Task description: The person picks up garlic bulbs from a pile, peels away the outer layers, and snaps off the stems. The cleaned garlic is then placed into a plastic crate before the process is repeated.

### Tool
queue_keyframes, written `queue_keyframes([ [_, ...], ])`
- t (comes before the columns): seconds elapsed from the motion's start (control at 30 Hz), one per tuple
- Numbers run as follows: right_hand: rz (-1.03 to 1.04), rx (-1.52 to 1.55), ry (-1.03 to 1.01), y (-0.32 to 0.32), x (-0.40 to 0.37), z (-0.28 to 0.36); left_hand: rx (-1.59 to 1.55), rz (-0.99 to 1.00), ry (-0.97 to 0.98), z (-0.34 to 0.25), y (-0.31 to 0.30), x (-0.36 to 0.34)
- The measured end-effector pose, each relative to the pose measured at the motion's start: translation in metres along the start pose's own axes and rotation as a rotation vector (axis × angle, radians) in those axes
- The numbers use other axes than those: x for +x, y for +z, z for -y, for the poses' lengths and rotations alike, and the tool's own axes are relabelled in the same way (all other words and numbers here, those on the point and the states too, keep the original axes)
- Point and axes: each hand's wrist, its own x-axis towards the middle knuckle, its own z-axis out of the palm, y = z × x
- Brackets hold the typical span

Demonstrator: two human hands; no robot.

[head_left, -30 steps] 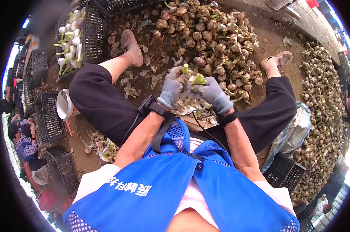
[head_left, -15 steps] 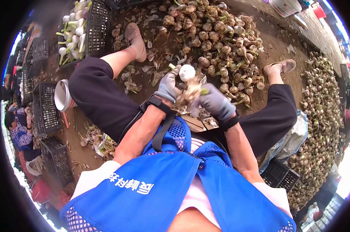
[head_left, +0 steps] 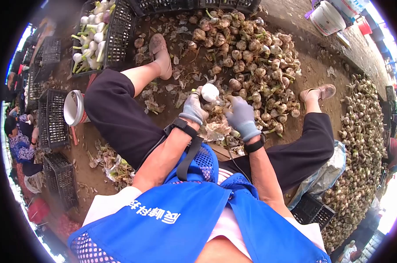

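Note:
My left hand, in a grey glove, is closed around a garlic bulb with a smooth white surface. The bulb's short green stem pokes out past the fingers. Just to the right, my right hand, gloved too, has its fingers curled in beside the bulb. What it grips, if anything, is hidden. Loose papery garlic skins lie below and between the hands. Beyond them spreads a heap of unpeeled, dirt-covered garlic.
A black crate at upper left holds cleaned white garlic with stems. Near my left knee stands a white bucket. Several black crates line the left side, where another person sits. A larger garlic pile lies at right.
The blurred clump of skins between my hands has dropped lower. My right hand has turned, its fingers now nearer the bulb. My left hand keeps hold of the bulb.

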Motion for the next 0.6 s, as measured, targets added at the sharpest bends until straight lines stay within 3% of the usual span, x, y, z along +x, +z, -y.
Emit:
queue_keyframes([
  [0.03, 0.033, -0.121, -0.041, -0.010, 0.004, 0.014, 0.005, -0.002, -0.009, 0.005, 0.000, 0.003],
  [0.1, -0.009, -0.428, -0.166, -0.006, 0.006, 0.025, 0.103, -0.237, 0.072, 0.019, 0.005, 0.008],
  [0.2, 0.123, -0.513, -0.291, 0.001, 0.000, 0.024, 0.327, -0.203, 0.075, 0.022, -0.029, 0.022],
  [0.23, 0.164, -0.491, -0.342, 0.001, -0.002, 0.026, 0.333, -0.237, 0.133, 0.026, -0.016, 0.006],
  [0.33, 0.227, -0.397, -0.294, 0.005, -0.001, 0.025, 0.414, -0.337, 0.240, 0.033, -0.050, 0.045],
  [0.37, 0.256, -0.281, -0.159, 0.014, 0.005, 0.014, 0.573, -0.290, 0.298, 0.030, -0.047, 0.035],
  [0.4, 0.093, 0.070, -0.117, 0.034, 0.009, -0.013, 0.441, -0.268, 0.174, 0.026, -0.034, 0.026],
  [0.47, -0.037, 1.203, 0.455, 0.028, 0.022, -0.045, 0.269, -0.365, 0.156, 0.033, -0.019, 0.024],
  [0.5, -0.056, 1.456, 0.685, 0.029, 0.027, -0.071, 0.269, -0.367, 0.157, 0.029, -0.027, 0.024],
  [0.53, -0.080, 1.703, 0.919, 0.029, 0.031, -0.091, 0.281, -0.240, 0.052, 0.022, -0.040, 0.026],
  [0.57, -0.038, 1.606, 0.807, 0.022, 0.024, -0.091, 0.296, -0.104, -0.048, 0.014, -0.032, 0.023],
  [0.6, 0.028, 1.287, 0.838, 0.020, 0.024, -0.087, 0.245, -0.106, -0.059, 0.014, -0.025, 0.018],
])
